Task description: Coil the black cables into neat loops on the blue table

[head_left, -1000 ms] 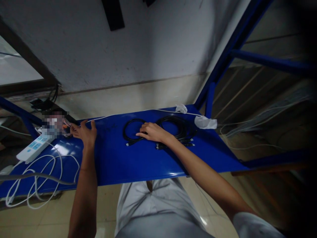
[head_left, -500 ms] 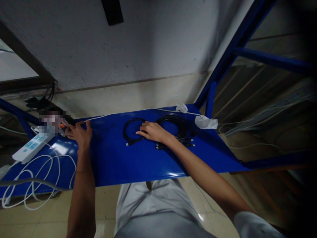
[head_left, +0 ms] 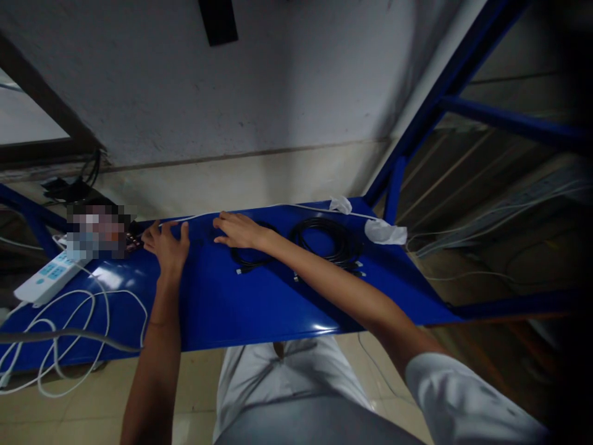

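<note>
My left hand (head_left: 167, 245) lies flat with fingers spread on the blue metal shelf (head_left: 259, 303), beside a dark object with a blurred patch (head_left: 99, 232) at the back left. My right hand (head_left: 235, 230) reaches across to the left, fingers stretched out over the shelf near its back edge, holding nothing. My forearm crosses a small coil of black cable (head_left: 248, 259). A larger coil of black cable (head_left: 327, 241) lies to its right, untouched.
A white power strip (head_left: 44, 278) and loops of white cable (head_left: 65, 334) lie on the shelf's left end. Crumpled white wrappers (head_left: 384, 232) sit at the back right by the blue upright post (head_left: 393, 185). A wall stands behind; tiled floor is below.
My right hand has left the small black coil and moved left toward the back edge. My left hand has shifted slightly right and spread flat.
</note>
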Motion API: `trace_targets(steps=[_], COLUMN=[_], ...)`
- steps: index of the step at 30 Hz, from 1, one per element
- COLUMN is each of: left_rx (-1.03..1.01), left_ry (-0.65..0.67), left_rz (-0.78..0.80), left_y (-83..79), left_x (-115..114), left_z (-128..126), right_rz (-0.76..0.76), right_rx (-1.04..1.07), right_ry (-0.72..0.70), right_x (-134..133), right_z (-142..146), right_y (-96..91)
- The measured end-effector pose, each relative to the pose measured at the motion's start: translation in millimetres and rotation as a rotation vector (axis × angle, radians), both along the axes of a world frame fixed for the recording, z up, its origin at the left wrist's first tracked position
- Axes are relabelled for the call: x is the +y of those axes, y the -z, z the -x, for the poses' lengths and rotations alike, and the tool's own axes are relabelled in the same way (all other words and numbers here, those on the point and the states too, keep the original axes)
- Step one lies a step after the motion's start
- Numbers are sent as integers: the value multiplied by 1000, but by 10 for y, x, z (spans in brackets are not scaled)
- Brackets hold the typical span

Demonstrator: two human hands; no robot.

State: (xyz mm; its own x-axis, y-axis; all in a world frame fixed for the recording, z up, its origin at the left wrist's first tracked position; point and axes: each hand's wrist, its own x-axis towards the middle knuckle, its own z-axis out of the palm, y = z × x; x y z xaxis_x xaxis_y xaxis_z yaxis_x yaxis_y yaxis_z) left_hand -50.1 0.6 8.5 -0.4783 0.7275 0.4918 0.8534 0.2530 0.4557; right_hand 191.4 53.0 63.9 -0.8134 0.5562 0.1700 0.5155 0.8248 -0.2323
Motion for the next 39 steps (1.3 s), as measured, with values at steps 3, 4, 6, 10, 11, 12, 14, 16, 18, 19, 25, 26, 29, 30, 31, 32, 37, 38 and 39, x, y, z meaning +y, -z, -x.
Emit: trace_targets(steps=[3,4,6,10,11,12,14,16,18,19,25,26,29,30,31,32,37,38,39], left_rx=[4,10,27,45,46,49,60,70,67,63,75,75,69,70,71,72,27,15,4], left_ry=[44,54,79,157,176,195,241,313,415,473,745,776,857,876,892,907,997,1021,1050], left_rz=[16,16,11,14,15,12,-9,-25,-21,-14,7,-8,-72,-92,-109,-125,-215,-226,-234], left_y=[19,28,49,91,99,106,109,98,73,59,11,9,-5,-14,-25,-36,-76,-76,-73], left_x=[5,9,24,66,71,74,68,52,33,24,-32,-43,-78,-90,-102,-115,-178,-190,-200], left_z=[-62,-73,-90,-131,-146,-164,-208,-263,-327,-363,-639,-692,-839,-880,-916,-947,-1062,-1086,-1111], right_rz=[96,108,116,128,126,121,107,98,96,96,47,34,3,-3,-8,-9,-18,-36,-59], right_rx=[-111,-124,-109,-42,-35,-31,-10,47,132,176,353,375,423,443,470,508,620,587,541], right_ry=[-25,-40,-69,-109,-121,-135,-157,-162,-142,-124,-38,-21,14,16,19,24,45,36,25], right_x=[133,159,190,206,202,194,160,103,39,9,-113,-137,-227,-260,-293,-324,-460,-480,-497], right_z=[261,307,349,316,297,275,216,127,-3,-84,-708,-815,-1087,-1154,-1205,-1242,-1269,-1263,-1258], right_y=[101,145,233,359,374,381,374,351,327,320,328,324,292,280,269,263,302,319,338])
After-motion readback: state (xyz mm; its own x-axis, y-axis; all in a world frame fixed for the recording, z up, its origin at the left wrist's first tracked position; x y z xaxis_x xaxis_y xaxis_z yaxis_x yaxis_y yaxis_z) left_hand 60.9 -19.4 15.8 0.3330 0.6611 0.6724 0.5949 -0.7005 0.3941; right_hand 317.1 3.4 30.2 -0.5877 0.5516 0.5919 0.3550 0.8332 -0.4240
